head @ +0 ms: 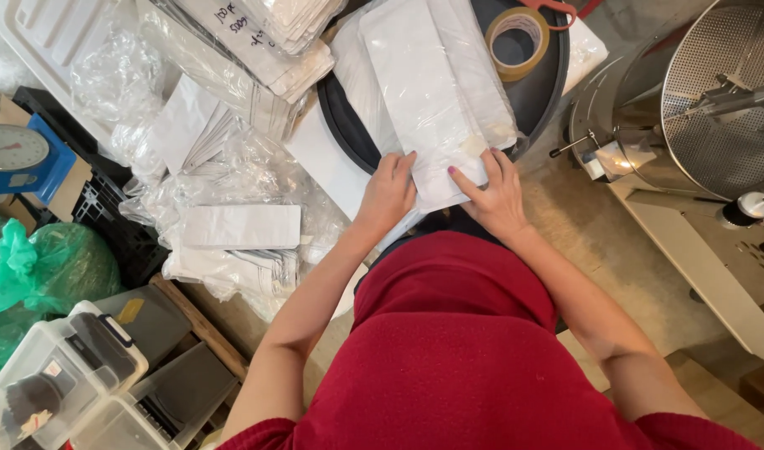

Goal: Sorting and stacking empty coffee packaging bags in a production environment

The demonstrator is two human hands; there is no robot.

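Both hands work on a stack of white bags (424, 108) wrapped in clear plastic, which lies across a round dark tray (539, 92). The stack runs from the tray's middle toward 6 o'clock, its near end overhanging the rim toward the person.

The left hand (388, 193) rests flat on the near left corner of the stack, fingers close together and pressed down; it appears to pin the pack. The right hand (497, 193) lies on the near right corner, fingers spread and curled slightly over the edge, thumb on top, gripping the wrapping. With one hand at each corner, the near end is held square and steady.

A roll of tape (516, 42) lies on the tray at 1 o'clock from the hands, touching the far side of the stack. At 9 o'clock, more white bags (240, 227) sit among loose plastic wrapping (115, 79). A blue scale (19, 154) stands at the far left. At 3 o'clock stands a metal drum (724, 100) with a perforated face.
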